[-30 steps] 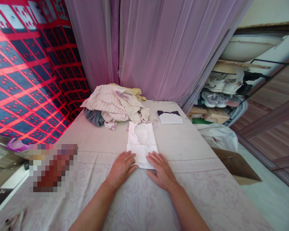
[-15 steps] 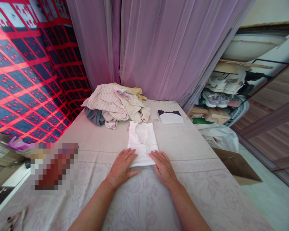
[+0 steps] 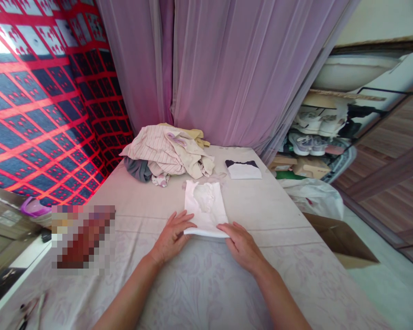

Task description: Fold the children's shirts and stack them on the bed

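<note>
A white top with a ruffled, scooped neckline lies on the covered table in front of me, folded into a narrow strip. Its neckline faces away, and the near edge is lifted slightly as a fold. My left hand pinches the near left corner between thumb and fingers. At the near right corner my right hand grips the same edge, its thumb mostly hidden. Beyond the top, to the right, rests a folded white and dark garment. A heap of loose clothes stands at the back left.
A pale floral cloth covers the table. Purple curtains hang behind it. A blurred red object and small tools lie on the left. To the right are a shoe rack and a cardboard box.
My hands lay flat on the white top's lower part. Now they hold its near corners, and the near edge is folded up towards the neckline, making the top shorter.
</note>
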The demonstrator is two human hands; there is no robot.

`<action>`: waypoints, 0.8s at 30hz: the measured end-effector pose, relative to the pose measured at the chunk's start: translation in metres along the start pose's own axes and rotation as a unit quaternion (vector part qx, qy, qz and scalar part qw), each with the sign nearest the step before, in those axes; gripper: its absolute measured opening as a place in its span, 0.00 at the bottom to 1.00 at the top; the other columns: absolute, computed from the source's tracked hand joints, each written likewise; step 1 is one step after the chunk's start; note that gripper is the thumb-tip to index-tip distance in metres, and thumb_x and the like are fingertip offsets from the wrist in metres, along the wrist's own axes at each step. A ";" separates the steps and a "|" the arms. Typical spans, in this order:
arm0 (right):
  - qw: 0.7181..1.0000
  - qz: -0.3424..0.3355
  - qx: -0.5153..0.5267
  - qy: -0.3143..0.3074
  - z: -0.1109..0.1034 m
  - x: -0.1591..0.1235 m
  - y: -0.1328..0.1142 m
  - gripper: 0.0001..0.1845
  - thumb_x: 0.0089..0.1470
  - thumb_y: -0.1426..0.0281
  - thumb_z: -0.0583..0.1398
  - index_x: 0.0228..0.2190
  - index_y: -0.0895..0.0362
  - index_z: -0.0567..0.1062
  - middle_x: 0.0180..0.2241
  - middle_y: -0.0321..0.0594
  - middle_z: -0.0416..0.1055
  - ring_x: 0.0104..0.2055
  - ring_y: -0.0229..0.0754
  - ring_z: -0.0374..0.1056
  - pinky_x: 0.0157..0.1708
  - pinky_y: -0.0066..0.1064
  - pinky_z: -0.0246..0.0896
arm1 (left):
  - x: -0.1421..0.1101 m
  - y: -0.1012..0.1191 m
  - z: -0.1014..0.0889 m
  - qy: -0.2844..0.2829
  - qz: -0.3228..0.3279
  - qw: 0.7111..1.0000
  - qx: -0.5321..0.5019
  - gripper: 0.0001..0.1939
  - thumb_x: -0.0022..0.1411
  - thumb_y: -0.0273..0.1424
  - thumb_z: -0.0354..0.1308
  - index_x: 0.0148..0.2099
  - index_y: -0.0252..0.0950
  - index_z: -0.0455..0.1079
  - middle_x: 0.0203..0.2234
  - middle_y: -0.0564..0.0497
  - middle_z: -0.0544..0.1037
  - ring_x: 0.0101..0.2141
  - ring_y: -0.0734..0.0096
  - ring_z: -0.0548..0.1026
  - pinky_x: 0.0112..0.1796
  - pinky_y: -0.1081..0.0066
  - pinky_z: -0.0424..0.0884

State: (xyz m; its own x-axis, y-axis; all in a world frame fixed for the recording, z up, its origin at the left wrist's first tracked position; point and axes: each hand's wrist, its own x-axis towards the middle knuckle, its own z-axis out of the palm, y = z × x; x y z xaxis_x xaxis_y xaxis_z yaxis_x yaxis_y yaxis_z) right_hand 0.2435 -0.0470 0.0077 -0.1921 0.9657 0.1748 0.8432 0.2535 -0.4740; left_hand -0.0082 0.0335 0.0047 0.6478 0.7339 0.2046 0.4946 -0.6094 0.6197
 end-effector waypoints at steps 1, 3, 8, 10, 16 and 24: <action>1.000 0.003 0.009 -0.018 -0.007 -0.002 -0.004 0.25 0.50 0.79 0.47 0.48 0.55 0.71 0.48 0.42 0.72 0.50 0.41 0.66 0.59 0.42 0.48 | -0.003 0.003 -0.003 -0.010 0.006 1.000 -0.005 0.14 0.65 0.36 0.47 0.47 0.44 0.72 0.53 0.48 0.72 0.60 0.59 0.59 0.59 0.46 0.47; 0.998 0.013 0.022 -0.051 -0.022 -0.007 -0.012 0.24 0.49 0.80 0.47 0.44 0.55 0.72 0.44 0.40 0.74 0.46 0.40 0.68 0.57 0.40 0.50 | -0.009 0.009 -0.007 -0.027 0.021 0.999 -0.015 0.14 0.66 0.37 0.47 0.47 0.44 0.72 0.51 0.49 0.74 0.58 0.60 0.62 0.59 0.47 0.46; 0.990 0.062 0.063 -0.107 -0.060 -0.015 -0.031 0.16 0.50 0.77 0.48 0.35 0.54 0.72 0.30 0.35 0.72 0.33 0.38 0.67 0.34 0.28 0.58 | -0.023 0.029 -0.020 -0.059 0.040 0.993 -0.093 0.16 0.67 0.36 0.44 0.48 0.42 0.71 0.42 0.50 0.78 0.44 0.67 0.74 0.52 0.63 0.62; 0.988 0.072 0.088 -0.106 -0.070 -0.011 -0.033 0.12 0.52 0.74 0.50 0.35 0.53 0.71 0.28 0.33 0.71 0.31 0.37 0.66 0.31 0.26 0.56 | -0.021 0.034 -0.024 -0.063 0.009 0.989 -0.136 0.17 0.67 0.38 0.43 0.46 0.39 0.71 0.38 0.50 0.79 0.39 0.69 0.75 0.43 0.72 0.68; 0.980 0.132 0.149 0.001 -0.060 0.040 -0.003 0.11 0.51 0.65 0.55 0.37 0.54 0.72 0.30 0.33 0.72 0.28 0.36 0.65 0.29 0.26 0.57 | 0.021 0.010 -0.017 0.035 -0.153 0.967 -0.201 0.22 0.62 0.46 0.46 0.43 0.35 0.72 0.31 0.52 0.78 0.33 0.68 0.74 0.33 0.74 0.69; 0.967 0.233 0.040 0.091 -0.015 0.106 0.026 0.21 0.56 0.67 0.50 0.50 0.55 0.68 0.29 0.37 0.74 0.31 0.40 0.68 0.33 0.28 0.60 | 0.075 -0.023 -0.009 0.070 -0.241 0.967 -0.034 0.17 0.61 0.43 0.48 0.42 0.39 0.70 0.28 0.53 0.77 0.30 0.69 0.73 0.29 0.73 0.64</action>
State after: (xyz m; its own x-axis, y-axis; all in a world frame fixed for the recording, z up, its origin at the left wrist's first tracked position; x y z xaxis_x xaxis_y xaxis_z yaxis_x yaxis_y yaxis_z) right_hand 0.2526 0.0607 0.0265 0.2974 0.9521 0.0705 0.7734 -0.1970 -0.6025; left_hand 0.0239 0.1053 0.0129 0.2636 0.9644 -0.0225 0.6768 -0.1683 0.7167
